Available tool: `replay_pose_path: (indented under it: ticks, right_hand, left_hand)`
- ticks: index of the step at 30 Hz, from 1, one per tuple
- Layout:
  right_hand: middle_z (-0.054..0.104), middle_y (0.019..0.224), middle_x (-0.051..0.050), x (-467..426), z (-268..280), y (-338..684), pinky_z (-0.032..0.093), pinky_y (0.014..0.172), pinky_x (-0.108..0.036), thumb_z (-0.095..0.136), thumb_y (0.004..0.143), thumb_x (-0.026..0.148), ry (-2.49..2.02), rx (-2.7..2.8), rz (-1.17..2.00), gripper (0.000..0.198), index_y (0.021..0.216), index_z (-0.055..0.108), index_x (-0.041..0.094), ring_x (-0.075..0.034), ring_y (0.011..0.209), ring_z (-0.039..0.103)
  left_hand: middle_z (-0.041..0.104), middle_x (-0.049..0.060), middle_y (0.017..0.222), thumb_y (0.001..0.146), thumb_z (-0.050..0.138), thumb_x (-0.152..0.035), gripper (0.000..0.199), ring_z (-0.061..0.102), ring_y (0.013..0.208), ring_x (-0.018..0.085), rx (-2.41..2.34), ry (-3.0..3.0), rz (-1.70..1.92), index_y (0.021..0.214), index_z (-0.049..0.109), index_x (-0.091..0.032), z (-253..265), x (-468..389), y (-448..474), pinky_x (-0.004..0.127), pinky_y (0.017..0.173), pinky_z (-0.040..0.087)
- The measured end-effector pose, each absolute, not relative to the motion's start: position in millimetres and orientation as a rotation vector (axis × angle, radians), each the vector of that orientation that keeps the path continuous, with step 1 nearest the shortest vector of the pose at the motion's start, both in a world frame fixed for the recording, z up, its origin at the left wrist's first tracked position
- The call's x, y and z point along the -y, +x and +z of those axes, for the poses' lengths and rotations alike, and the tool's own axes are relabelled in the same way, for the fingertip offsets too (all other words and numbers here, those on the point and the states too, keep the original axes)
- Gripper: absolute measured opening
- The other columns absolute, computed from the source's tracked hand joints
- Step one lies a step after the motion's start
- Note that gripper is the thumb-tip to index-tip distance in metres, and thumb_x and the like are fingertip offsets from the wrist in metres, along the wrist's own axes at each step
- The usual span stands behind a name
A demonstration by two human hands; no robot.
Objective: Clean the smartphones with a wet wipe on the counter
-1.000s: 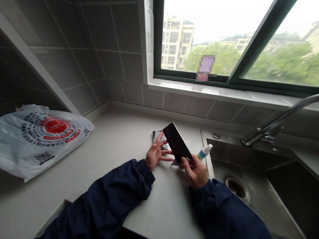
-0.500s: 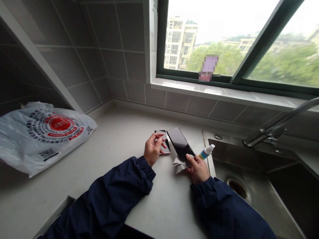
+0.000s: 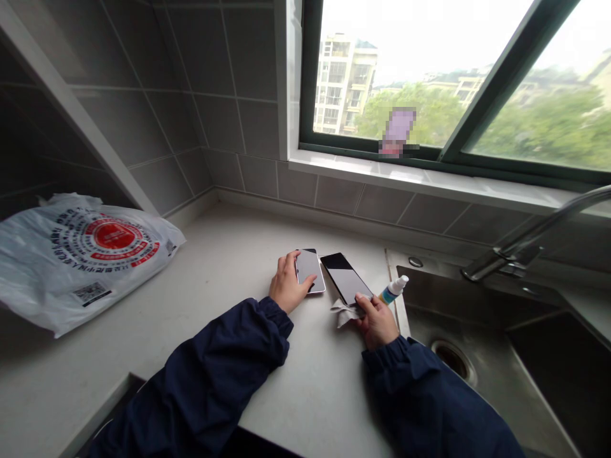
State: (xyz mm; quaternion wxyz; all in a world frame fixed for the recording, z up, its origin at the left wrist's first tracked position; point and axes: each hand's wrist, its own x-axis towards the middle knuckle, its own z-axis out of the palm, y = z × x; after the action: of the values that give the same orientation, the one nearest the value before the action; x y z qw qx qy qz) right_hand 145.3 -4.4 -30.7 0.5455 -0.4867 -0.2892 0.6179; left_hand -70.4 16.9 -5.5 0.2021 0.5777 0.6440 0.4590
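A smartphone with a light rim (image 3: 309, 264) lies screen up on the counter. Over its left side rests my left hand (image 3: 288, 284), fingers apart along the left edge and thumb across the lower screen. My right hand (image 3: 379, 323) grips a second, black smartphone (image 3: 344, 277) by its lower end, thumb on top; the fingers beneath are partly hidden. A crumpled white tissue (image 3: 344, 313) sticks out under that phone, beside the right hand. Just behind the right hand is a small spray bottle (image 3: 394, 289) with a white top and a blue and yellow label.
A white plastic bag (image 3: 90, 254) with red and black print lies on the left of the pale counter (image 3: 229, 254). To the right is a steel sink (image 3: 482, 337) with a curved tap (image 3: 501, 254). Grey tiles and a window (image 3: 396, 89) stand behind.
My left hand has come down from above the light-rimmed phone onto its left side, fingers spreading. The black phone has tipped slightly flatter in my right hand.
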Motion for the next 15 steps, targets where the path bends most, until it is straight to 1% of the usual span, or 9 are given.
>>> replay_pose_path:
  ticks: [2, 4, 7, 9, 11, 13, 15]
  right_hand:
    - [0.070, 0.080, -0.001, 5, -31, 145, 0.055, 0.042, -0.025, 0.084, 0.062, 0.041, -1.153, 0.693, 1.468, 0.040, 0.089, 0.061, 0.022, -0.018, 0.060, 0.067]
    - [0.070, 0.080, -0.001, 5, -30, 145, 0.054, 0.041, -0.025, 0.084, 0.063, 0.042, -1.155, 0.698, 1.471, 0.040, 0.088, 0.062, 0.022, -0.018, 0.060, 0.067]
    - [0.070, 0.079, -0.002, 5, -29, 144, 0.054, 0.041, -0.025, 0.084, 0.062, 0.041, -1.160, 0.707, 1.472, 0.040, 0.088, 0.061, 0.021, -0.018, 0.059, 0.067]
    - [0.070, 0.076, -0.001, 5, -28, 144, 0.055, 0.042, -0.025, 0.084, 0.062, 0.041, -1.163, 0.710, 1.471, 0.041, 0.089, 0.061, 0.020, -0.018, 0.058, 0.067]
    - [0.069, 0.074, 0.000, 5, -28, 144, 0.055, 0.042, -0.025, 0.084, 0.062, 0.041, -1.165, 0.708, 1.468, 0.041, 0.088, 0.061, 0.020, -0.017, 0.057, 0.066]
    - [0.068, 0.072, 0.001, 5, -28, 144, 0.055, 0.042, -0.025, 0.085, 0.061, 0.041, -1.165, 0.704, 1.468, 0.042, 0.087, 0.061, 0.020, -0.017, 0.057, 0.066]
    - [0.068, 0.072, 0.001, 5, -28, 144, 0.056, 0.043, -0.026, 0.085, 0.061, 0.041, -1.164, 0.703, 1.469, 0.041, 0.086, 0.061, 0.020, -0.017, 0.057, 0.066]
  left_hand:
    - [0.054, 0.010, 0.122, 0.067, 0.081, -0.032, 0.065, 0.061, 0.087, 0.020, -1.700, 1.528, 1.348, 0.126, 0.053, -0.028, -9, -21, -72, 0.036, 0.084, 0.049]
    - [0.054, 0.010, 0.120, 0.063, 0.083, -0.027, 0.068, 0.060, 0.084, 0.017, -1.608, 1.385, 1.408, 0.124, 0.053, -0.026, -14, -26, -73, 0.033, 0.081, 0.050]
    - [0.054, 0.010, 0.120, 0.059, 0.086, -0.022, 0.078, 0.057, 0.071, 0.011, -1.515, 1.168, 1.460, 0.128, 0.049, -0.026, -22, -31, -74, 0.030, 0.072, 0.051]
    - [0.054, 0.011, 0.119, 0.059, 0.086, -0.022, 0.087, 0.055, 0.062, 0.007, -1.491, 1.079, 1.433, 0.134, 0.043, -0.026, -25, -34, -73, 0.028, 0.065, 0.050]
    - [0.055, 0.011, 0.117, 0.059, 0.087, -0.025, 0.096, 0.056, 0.060, 0.008, -1.479, 1.021, 1.369, 0.140, 0.034, -0.027, -25, -35, -73, 0.028, 0.060, 0.050]
    - [0.057, 0.011, 0.115, 0.059, 0.088, -0.026, 0.103, 0.061, 0.065, 0.012, -1.438, 0.933, 1.329, 0.143, 0.028, -0.027, -23, -36, -73, 0.028, 0.059, 0.052]
    - [0.059, 0.011, 0.112, 0.057, 0.089, -0.026, 0.107, 0.064, 0.072, 0.015, -1.373, 0.836, 1.324, 0.144, 0.026, -0.028, -21, -36, -74, 0.030, 0.061, 0.053]
